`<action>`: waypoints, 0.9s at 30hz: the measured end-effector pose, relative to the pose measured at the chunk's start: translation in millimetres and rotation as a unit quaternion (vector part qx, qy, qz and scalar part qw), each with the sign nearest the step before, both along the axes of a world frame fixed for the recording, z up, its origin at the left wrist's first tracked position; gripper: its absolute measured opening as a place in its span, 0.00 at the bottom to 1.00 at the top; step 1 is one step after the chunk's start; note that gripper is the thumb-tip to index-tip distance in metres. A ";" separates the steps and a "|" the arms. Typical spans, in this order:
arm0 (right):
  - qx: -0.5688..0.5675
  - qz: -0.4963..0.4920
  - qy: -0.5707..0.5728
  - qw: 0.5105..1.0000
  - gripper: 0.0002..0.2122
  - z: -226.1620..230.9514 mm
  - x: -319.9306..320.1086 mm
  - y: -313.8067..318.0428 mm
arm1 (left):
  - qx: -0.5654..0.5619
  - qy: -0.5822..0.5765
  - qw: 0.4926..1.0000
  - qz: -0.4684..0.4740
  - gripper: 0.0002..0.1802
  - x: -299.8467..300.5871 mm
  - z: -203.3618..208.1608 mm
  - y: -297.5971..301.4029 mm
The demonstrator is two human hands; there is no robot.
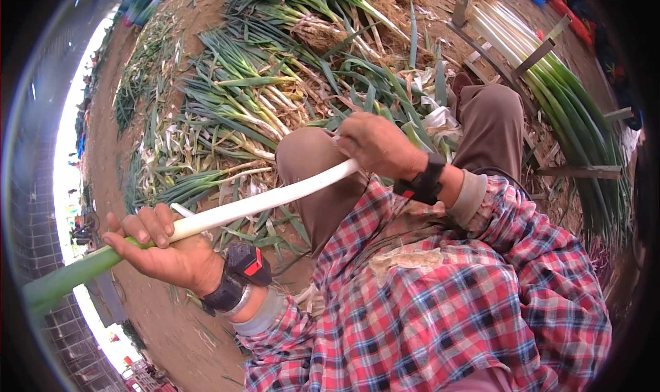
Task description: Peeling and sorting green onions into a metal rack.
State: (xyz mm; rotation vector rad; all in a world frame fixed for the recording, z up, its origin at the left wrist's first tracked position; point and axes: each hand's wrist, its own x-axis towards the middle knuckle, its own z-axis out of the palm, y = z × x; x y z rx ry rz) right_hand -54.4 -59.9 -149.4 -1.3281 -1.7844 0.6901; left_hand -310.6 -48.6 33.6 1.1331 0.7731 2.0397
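A long green onion [258, 198] stretches across my lap, white toward the right and green toward the left. My left hand [161, 244] supports it palm up where white turns to green, the thumb below and the fingers curled over the stalk. At the white end, my right hand [378, 143] is closed against the stalk in front of my knee. The very tip of the onion is hidden at that hand, and its fingertips are partly out of sight.
Loose piles of untrimmed green onions [237, 93] and peeled leaves cover the brown soil [161, 316] ahead. At the right, a metal and wood rack [533, 56] holds a bundle of cleaned green onions [570, 100]. My bent knees [489, 117] rise between the piles and me.
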 end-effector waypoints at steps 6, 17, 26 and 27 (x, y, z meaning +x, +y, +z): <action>-0.180 -0.148 -0.229 0.945 0.07 -65.3 75.9 -10.1 | -0.051 -0.097 0.984 0.141 0.14 -20.1 5.0 1.0; -0.125 0.206 0.292 0.926 0.25 71.3 2.9 -17.9 | -0.120 -0.180 0.971 -0.097 0.17 47.0 -24.8 -1.2; 0.086 0.172 0.480 0.856 0.20 137.9 0.9 10.0 | -0.123 0.043 0.970 -0.204 0.23 130.7 -6.7 -8.9; 0.104 0.144 0.522 0.834 0.19 149.1 12.8 5.0 | -0.124 0.076 0.967 -0.211 0.22 145.0 -3.2 -9.0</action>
